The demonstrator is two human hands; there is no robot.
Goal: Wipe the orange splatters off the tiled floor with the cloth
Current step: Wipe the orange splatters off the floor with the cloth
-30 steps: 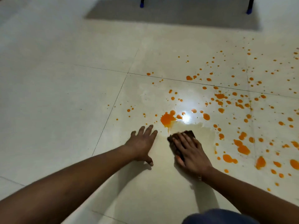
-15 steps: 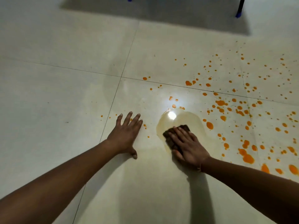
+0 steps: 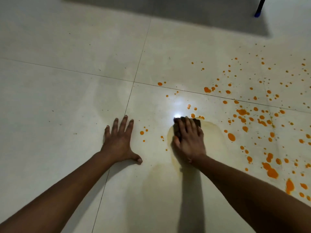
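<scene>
The dark cloth lies flat on the tiled floor under our right hand. Our fingers lie straight and close together on it, pressing down, and only its far edge shows past the fingertips. A pale wet smear spreads just right of those fingers. Orange splatters lie thick beyond the smear to the right, with a few small drops between our two hands. Our left hand rests palm-down on bare tile, fingers spread, thumb out wide, holding nothing.
</scene>
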